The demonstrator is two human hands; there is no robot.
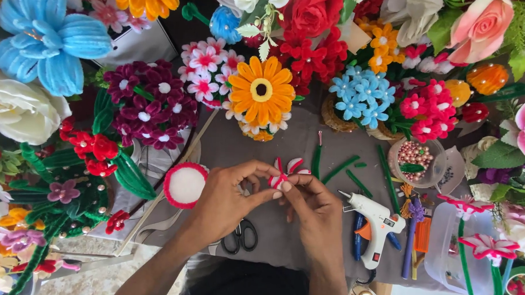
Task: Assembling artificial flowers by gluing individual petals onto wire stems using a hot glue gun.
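Observation:
Between both hands sits a small red-and-white pipe-cleaner flower piece with looped petals. My left hand pinches its left side with thumb and fingertips. My right hand grips it from the right, fingers curled under it. Both hands hover over a grey cloth on the work surface. A round white pad with a red fuzzy rim lies just left of my left hand. Black scissors rest under my left wrist.
A white hot-glue gun lies right of my right hand, with green pipe-cleaner pieces above it and a clear bowl of pink beads. Handmade flower bouquets ring the surface: an orange daisy, maroon blooms, blue flowers.

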